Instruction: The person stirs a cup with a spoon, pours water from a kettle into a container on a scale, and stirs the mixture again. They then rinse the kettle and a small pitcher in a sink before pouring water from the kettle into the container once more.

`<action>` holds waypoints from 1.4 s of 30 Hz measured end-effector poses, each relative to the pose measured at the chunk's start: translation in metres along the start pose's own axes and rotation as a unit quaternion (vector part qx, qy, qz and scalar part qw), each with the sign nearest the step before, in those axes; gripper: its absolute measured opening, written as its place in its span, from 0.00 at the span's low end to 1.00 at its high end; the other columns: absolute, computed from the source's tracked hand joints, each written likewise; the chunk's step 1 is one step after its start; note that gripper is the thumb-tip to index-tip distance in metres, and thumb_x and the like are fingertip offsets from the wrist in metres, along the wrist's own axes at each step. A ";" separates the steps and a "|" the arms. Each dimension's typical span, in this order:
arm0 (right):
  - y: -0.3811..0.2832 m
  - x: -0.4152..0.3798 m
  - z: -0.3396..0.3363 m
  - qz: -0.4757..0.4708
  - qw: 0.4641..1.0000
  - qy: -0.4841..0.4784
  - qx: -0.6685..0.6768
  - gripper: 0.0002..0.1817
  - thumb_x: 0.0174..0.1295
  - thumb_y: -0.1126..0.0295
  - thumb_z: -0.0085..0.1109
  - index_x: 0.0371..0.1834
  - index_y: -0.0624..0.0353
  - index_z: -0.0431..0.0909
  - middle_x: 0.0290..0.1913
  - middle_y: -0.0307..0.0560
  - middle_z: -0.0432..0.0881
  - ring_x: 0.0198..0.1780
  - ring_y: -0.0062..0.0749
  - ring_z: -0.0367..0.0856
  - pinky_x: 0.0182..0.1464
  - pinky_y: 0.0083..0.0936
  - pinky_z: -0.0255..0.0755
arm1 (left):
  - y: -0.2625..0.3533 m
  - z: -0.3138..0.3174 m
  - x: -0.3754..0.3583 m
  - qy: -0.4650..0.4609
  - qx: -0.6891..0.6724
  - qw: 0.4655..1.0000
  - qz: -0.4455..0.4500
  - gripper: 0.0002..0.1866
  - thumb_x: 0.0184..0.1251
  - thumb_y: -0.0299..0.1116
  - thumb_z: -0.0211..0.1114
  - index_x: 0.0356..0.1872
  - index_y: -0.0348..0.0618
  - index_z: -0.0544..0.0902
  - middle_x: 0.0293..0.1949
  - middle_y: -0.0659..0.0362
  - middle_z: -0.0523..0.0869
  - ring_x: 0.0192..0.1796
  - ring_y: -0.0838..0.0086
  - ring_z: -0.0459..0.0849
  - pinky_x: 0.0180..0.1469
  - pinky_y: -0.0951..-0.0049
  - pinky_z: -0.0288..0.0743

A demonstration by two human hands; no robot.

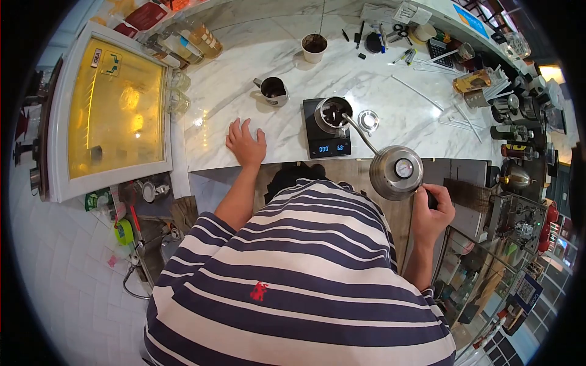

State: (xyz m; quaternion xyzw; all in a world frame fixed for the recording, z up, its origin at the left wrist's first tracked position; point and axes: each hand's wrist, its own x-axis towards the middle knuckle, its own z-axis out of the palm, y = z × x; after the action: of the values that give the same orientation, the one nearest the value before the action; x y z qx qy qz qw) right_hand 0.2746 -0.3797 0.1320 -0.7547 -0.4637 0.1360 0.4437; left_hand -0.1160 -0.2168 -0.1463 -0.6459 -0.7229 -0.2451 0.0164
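My right hand (432, 210) is wrapped round the black handle of a steel gooseneck kettle (390, 177) with a dial thermometer in its lid. The kettle's spout tip reaches over a metal cup (329, 125) with dark contents, and the cup stands on a black digital scale (314, 141) with a lit display. A round metal lid (368, 121) lies just right of the scale. My left hand (246, 144) rests on the marble counter with its fingers spread, holding nothing. Beyond it stands a small metal pitcher (273, 91) with a dark inside.
A white paper cup (314, 49) with dark contents stands at the back. Pens, scissors (400, 33) and white straws (417, 91) lie at the back right. Bottles (204, 39) and a yellow-glassed cabinet (119, 107) border the left side. Jars and tins line the right.
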 end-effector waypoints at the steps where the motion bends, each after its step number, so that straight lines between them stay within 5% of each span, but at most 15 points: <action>1: 0.001 0.001 -0.003 0.004 1.000 -0.011 -0.006 0.03 0.63 0.79 0.69 0.37 0.66 0.86 0.33 0.37 0.86 0.37 0.16 0.81 0.44 0.17 0.74 | 0.000 0.000 0.000 -0.001 0.000 1.000 -0.001 0.27 0.66 0.43 0.70 0.65 0.49 0.81 0.73 0.50 0.75 0.79 0.51 0.67 0.78 0.42 0.54; 5: -0.003 0.006 -0.005 -0.001 0.999 -0.030 -0.029 0.02 0.64 0.80 0.69 0.38 0.66 0.86 0.35 0.37 0.87 0.40 0.17 0.82 0.47 0.18 0.76 | 0.002 -0.004 0.001 -0.002 -0.007 1.000 -0.004 0.26 0.67 0.42 0.70 0.65 0.49 0.81 0.73 0.50 0.75 0.79 0.51 0.67 0.79 0.43 0.54; 8: -0.003 0.011 0.001 -0.040 0.999 0.002 -0.022 0.03 0.61 0.78 0.69 0.35 0.66 0.86 0.28 0.35 0.85 0.32 0.14 0.78 0.37 0.16 0.71 | 0.001 -0.003 0.001 -0.002 -0.008 1.000 -0.004 0.26 0.67 0.42 0.70 0.65 0.49 0.82 0.73 0.50 0.75 0.79 0.51 0.67 0.79 0.43 0.54; 42: -0.003 0.006 -0.012 -0.002 0.999 0.036 -0.035 0.04 0.60 0.78 0.70 0.35 0.67 0.86 0.31 0.41 0.88 0.35 0.19 0.83 0.43 0.20 0.76 | 0.005 -0.004 0.002 -0.011 0.007 1.000 -0.011 0.27 0.67 0.43 0.70 0.65 0.49 0.81 0.74 0.51 0.75 0.79 0.52 0.66 0.78 0.42 0.54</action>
State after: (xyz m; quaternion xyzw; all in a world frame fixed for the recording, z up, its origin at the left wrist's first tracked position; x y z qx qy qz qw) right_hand 0.2833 -0.3810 0.1421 -0.7734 -0.4530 0.0918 0.4339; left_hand -0.1131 -0.2165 -0.1408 -0.6403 -0.7318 -0.2331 0.0103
